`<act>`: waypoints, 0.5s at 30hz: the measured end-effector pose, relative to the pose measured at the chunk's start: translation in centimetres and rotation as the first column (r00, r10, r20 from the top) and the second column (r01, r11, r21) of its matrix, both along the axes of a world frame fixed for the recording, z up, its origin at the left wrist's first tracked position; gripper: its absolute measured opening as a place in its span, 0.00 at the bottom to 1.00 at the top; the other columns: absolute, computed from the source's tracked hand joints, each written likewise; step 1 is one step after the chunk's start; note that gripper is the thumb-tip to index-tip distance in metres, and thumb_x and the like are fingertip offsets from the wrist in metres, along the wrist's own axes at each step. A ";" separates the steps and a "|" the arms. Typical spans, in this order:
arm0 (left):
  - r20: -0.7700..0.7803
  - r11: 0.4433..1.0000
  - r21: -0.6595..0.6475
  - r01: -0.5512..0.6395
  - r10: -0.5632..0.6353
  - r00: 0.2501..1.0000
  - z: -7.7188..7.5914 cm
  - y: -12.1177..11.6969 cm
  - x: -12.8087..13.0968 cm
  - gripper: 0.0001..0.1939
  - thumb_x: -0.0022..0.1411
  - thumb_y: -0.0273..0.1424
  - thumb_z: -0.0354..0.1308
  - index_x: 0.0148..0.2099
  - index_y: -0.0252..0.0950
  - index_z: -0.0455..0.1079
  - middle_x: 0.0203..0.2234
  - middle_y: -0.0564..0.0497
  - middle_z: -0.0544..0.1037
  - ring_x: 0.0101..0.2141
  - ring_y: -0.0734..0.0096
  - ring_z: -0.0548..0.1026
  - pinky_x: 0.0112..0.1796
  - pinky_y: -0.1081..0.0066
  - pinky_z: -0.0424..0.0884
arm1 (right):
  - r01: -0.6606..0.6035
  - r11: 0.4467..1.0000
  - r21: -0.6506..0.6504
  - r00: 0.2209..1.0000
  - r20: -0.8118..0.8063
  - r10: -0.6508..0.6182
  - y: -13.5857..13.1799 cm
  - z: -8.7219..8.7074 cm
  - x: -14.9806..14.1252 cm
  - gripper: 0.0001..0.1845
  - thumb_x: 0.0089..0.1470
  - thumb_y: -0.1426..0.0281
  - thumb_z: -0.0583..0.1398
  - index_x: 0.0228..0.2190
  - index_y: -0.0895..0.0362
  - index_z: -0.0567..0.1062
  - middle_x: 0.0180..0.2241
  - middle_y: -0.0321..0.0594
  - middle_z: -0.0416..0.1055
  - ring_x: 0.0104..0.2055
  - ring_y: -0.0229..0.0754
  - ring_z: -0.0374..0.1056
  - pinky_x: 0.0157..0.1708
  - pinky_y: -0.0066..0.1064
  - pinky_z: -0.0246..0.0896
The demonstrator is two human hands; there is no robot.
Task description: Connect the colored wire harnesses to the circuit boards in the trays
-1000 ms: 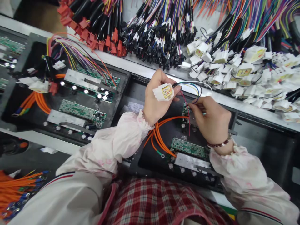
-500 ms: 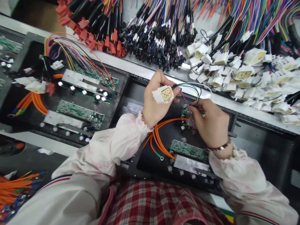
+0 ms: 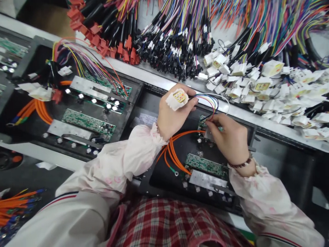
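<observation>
My left hand point(image 3: 171, 115) is closed on a white connector point(image 3: 177, 98) with a yellow face, held above a black tray point(image 3: 164, 176). Thin coloured wires point(image 3: 212, 102) loop out of that connector to my right hand point(image 3: 228, 139), whose fingertips pinch their far ends just over a small green circuit board point(image 3: 203, 122) at the tray's back. Orange wires point(image 3: 174, 154) curve across the tray under my left wrist. A longer green circuit board point(image 3: 205, 164) and a metal plate point(image 3: 207, 179) lie nearer to me.
A second black tray point(image 3: 33, 127) at the left holds circuit boards, orange wires and a multicoloured harness. Behind lie piles of red connectors point(image 3: 102, 44), black connectors point(image 3: 174, 51) and white connectors point(image 3: 269, 85). Loose orange wires point(image 3: 15, 204) sit at the bottom left.
My right hand has dropped and drawn the wire ends down towards the small green board; the dangling red wire no longer hangs free. My left hand tilted the connector slightly upward.
</observation>
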State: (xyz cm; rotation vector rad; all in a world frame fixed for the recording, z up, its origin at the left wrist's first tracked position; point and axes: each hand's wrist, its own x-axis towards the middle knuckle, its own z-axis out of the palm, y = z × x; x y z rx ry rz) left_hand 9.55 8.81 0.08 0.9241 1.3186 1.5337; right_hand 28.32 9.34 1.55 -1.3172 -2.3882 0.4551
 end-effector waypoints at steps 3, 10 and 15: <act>-0.043 0.999 0.011 -0.030 0.031 0.999 -0.4 0.0 0.1 0.09 0.56 0.22 0.68 0.35 0.36 0.71 0.32 0.52 0.77 0.31 0.72 0.78 0.34 0.72 0.82 | 0.010 1.000 0.004 1.000 -0.008 -0.010 0.0 -0.5 0.2 0.06 0.62 0.66 0.60 0.36 0.54 0.76 0.35 0.38 0.80 0.35 0.41 0.75 0.34 0.31 0.64; -0.115 0.995 0.040 -0.090 0.094 0.989 -0.6 -0.3 0.1 0.08 0.54 0.21 0.67 0.32 0.35 0.71 0.31 0.49 0.78 0.37 0.66 0.79 0.40 0.65 0.81 | 0.022 1.000 0.019 1.000 -0.015 -0.021 -0.2 -0.8 0.2 0.07 0.62 0.65 0.60 0.35 0.54 0.77 0.33 0.37 0.79 0.32 0.40 0.75 0.32 0.30 0.63; -0.144 0.997 0.012 -0.070 0.071 0.987 -0.5 -0.3 0.2 0.08 0.55 0.22 0.66 0.32 0.36 0.70 0.34 0.48 0.78 0.38 0.65 0.80 0.39 0.66 0.81 | 0.034 0.999 0.021 0.999 -0.026 -0.033 -0.2 -1.0 0.1 0.08 0.62 0.64 0.60 0.35 0.54 0.77 0.32 0.37 0.79 0.31 0.40 0.75 0.31 0.30 0.63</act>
